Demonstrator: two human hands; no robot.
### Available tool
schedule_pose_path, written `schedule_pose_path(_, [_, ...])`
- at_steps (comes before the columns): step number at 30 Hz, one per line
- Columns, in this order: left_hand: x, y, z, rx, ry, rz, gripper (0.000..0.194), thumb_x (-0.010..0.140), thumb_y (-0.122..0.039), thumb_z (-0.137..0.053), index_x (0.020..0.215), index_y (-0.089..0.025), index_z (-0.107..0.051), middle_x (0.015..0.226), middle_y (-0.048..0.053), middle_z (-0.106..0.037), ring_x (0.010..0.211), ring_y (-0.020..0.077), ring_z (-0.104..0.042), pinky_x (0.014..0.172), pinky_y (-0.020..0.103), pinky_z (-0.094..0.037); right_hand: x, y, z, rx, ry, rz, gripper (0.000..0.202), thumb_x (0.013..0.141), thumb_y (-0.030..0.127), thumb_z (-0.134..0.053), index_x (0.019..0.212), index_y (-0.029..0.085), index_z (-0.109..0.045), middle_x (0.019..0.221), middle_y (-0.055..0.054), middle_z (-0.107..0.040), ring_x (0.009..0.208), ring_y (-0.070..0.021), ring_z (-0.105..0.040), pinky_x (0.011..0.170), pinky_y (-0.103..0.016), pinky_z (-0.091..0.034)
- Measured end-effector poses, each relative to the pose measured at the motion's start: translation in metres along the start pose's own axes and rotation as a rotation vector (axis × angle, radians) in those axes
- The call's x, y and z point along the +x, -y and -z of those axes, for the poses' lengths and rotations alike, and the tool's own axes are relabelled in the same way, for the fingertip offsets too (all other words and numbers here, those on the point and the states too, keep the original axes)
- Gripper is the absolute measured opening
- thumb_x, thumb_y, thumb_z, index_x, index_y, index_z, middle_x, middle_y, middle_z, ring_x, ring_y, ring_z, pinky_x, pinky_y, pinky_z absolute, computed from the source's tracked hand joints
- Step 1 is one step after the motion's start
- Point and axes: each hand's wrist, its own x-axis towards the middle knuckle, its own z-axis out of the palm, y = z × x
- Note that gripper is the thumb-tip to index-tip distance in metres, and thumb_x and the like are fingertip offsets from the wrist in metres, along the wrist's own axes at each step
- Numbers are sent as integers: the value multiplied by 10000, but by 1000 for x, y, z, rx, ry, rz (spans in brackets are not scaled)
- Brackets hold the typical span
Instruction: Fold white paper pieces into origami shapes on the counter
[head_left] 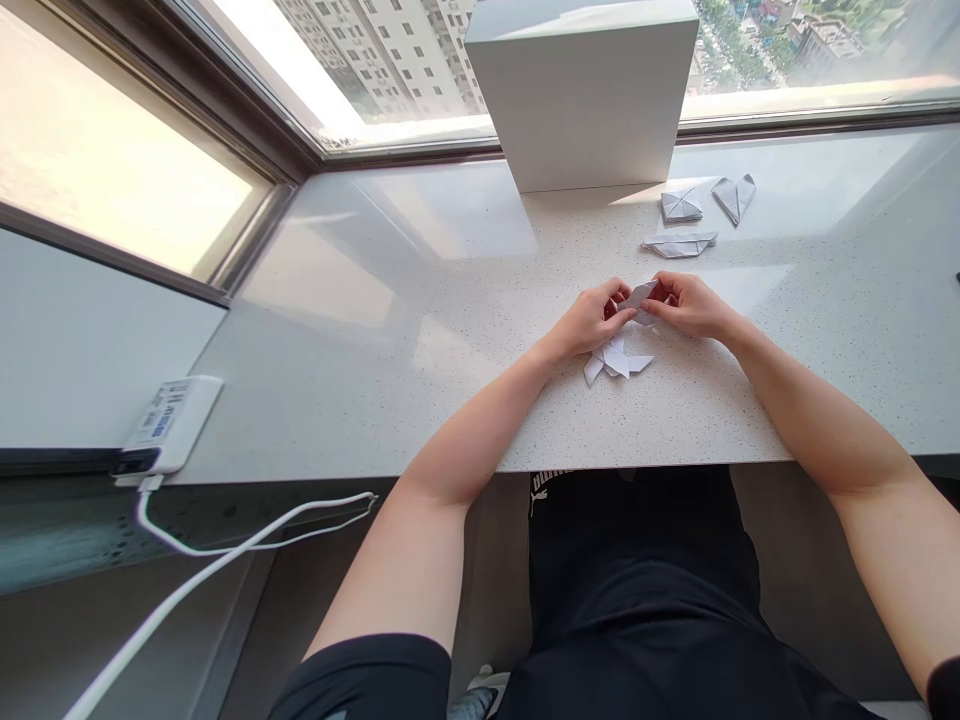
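Observation:
Between my two hands is a small piece of folded white paper, held a little above the pale speckled counter. My left hand pinches its left side between thumb and fingers. On the other side, my right hand grips it the same way, and the fingers cover part of its shape. Just below my left hand lies a cluster of folded paper pieces with pointed ends. Beyond the hands rest a square folded paper, a heart-like folded paper and a long boat-like folded paper.
A large white box stands against the window behind the papers. At the counter's left front edge sits a white power bank with a white cable hanging off the edge. The counter runs along the windows.

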Motion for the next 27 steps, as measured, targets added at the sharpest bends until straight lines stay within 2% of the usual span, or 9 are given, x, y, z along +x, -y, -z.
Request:
schedule_pose_path(3, [-1,2,2,-19,9,-14,148,1085,-314,-802,1055,-244,-675,941,11,-725,797,183,-620,800,345,-511,1,-2,-4,0,-17,29,455,1001,670,-881,926,261,-694,891,-47,-777,840,-234,-674,807,-408,-530])
schedule_pose_path(6, [-1,5,4,-40,34,-19,266,1089,-352,-809,945,-246,-613,852,-13,-624,772,180,-560,772,347,-474,2,-3,-9,-7,-35,63,431,1028,664,-878,971,266,-722,914,-50,-793,860,-250,-700,827,-426,-560])
schedule_pose_path(9, [0,7,4,-60,28,-29,274,1108,-375,-808,941,-241,-637,898,2,-653,799,184,-589,782,349,-504,1,-4,-13,-17,-47,91,445,1058,689,-863,997,271,-721,919,-55,-790,858,-256,-700,832,-441,-577])
schedule_pose_path(13, [3,12,3,-17,-77,-48,228,1127,-339,-808,954,-240,-697,1017,47,-743,903,204,-677,839,354,-574,1,-4,-14,-68,-129,135,443,1088,695,-848,1094,285,-683,1008,-65,-780,882,-255,-696,808,-434,-592])
schedule_pose_path(17, [9,27,7,-20,-224,-9,159,1151,-320,-781,1028,-249,-711,1012,46,-778,922,212,-710,846,356,-593,-4,2,-11,-205,-214,213,345,1128,580,-818,1091,299,-621,1034,-64,-747,890,-255,-657,816,-436,-583])
schedule_pose_path(20, [13,42,10,-99,-331,36,165,1171,-372,-764,1072,-259,-696,1019,46,-791,962,223,-743,860,357,-622,-10,12,-13,-292,-43,305,303,1129,535,-800,1075,282,-643,1023,-73,-753,889,-264,-664,826,-441,-564])
schedule_pose_path(23, [17,51,11,-152,-379,75,232,1167,-449,-793,1082,-268,-674,1015,46,-773,944,229,-758,825,361,-616,-17,21,-24,-344,200,397,412,1097,635,-843,1218,252,-751,1149,-123,-798,968,-313,-722,857,-461,-586])
schedule_pose_path(27, [18,48,9,-145,-372,103,262,1134,-468,-828,1080,-266,-670,1038,52,-778,992,236,-774,874,371,-628,-21,23,-42,-425,310,439,558,1055,663,-887,1422,247,-824,1330,-190,-802,1138,-400,-753,957,-532,-640])
